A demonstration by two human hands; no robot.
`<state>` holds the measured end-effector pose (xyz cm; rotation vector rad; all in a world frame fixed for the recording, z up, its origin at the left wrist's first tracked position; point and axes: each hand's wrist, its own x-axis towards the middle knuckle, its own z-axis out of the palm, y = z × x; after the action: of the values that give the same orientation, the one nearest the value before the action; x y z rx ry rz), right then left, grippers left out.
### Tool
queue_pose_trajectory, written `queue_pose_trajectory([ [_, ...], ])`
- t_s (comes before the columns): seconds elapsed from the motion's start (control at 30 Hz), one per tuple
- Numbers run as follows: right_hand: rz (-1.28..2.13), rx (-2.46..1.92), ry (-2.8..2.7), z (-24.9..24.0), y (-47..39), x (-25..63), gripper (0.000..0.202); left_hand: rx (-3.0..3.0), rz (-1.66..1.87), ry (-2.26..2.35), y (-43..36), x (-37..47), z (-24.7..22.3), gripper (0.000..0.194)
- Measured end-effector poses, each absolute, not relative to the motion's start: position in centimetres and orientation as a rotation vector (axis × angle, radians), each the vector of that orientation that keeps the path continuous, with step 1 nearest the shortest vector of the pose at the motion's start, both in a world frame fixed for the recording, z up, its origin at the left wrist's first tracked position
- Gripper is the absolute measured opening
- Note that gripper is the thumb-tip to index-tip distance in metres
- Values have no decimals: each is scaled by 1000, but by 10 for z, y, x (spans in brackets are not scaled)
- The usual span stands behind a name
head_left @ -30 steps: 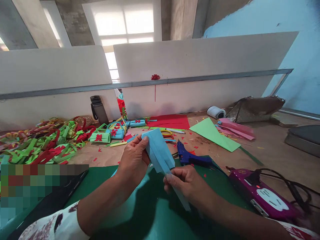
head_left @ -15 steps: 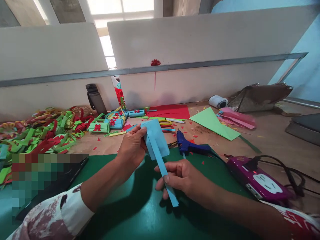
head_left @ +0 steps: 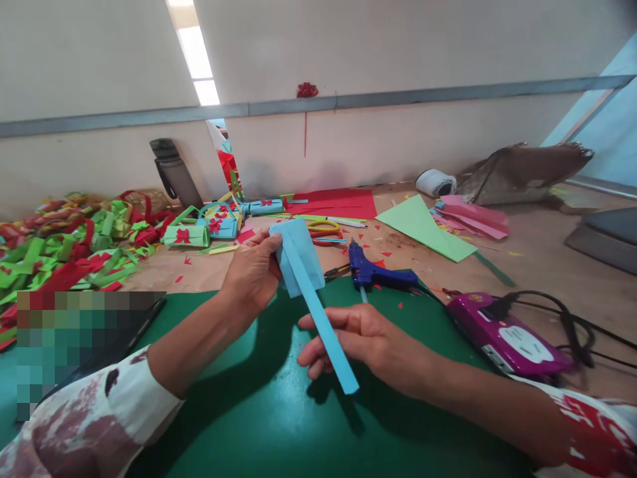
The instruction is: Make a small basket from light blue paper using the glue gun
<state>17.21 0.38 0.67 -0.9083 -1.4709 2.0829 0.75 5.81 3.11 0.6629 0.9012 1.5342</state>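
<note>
My left hand [head_left: 253, 269] pinches a folded light-blue paper piece [head_left: 306, 255] at its left edge, thumb on top. A long, narrow blue paper strip [head_left: 326, 328] lies across that piece and slants down to the right past it. My right hand [head_left: 358, 335] is just under the strip, its fingers apart and stretched out behind it; whether they touch it is hard to see. Beyond the hands lie a blue glue gun [head_left: 378, 272] and scissors with dark blades [head_left: 338, 271], partly covered by the paper.
A green mat [head_left: 279, 411] covers the near table. Small paper purses [head_left: 186, 236] with red bows and a heap of green and red paper pieces [head_left: 94, 239] lie left. Behind are a dark bottle [head_left: 176, 172] and red paper [head_left: 343, 202]. A purple power strip [head_left: 507, 338] with cables sits right.
My right thumb has come off the front of the blue strip and the fingers have loosened. My left hand still holds the paper. The view has tilted down slightly.
</note>
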Motion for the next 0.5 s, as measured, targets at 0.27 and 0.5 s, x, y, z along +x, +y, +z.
queue_pose_trajectory([
  [0.27, 1991, -849, -1541, 6, 3, 173, 37, 701, 1534, 904, 58, 6, 31, 11],
  [0.5, 1975, -873, -1548, 4, 0, 172, 30, 720, 1528, 914, 57, 5, 31, 11],
])
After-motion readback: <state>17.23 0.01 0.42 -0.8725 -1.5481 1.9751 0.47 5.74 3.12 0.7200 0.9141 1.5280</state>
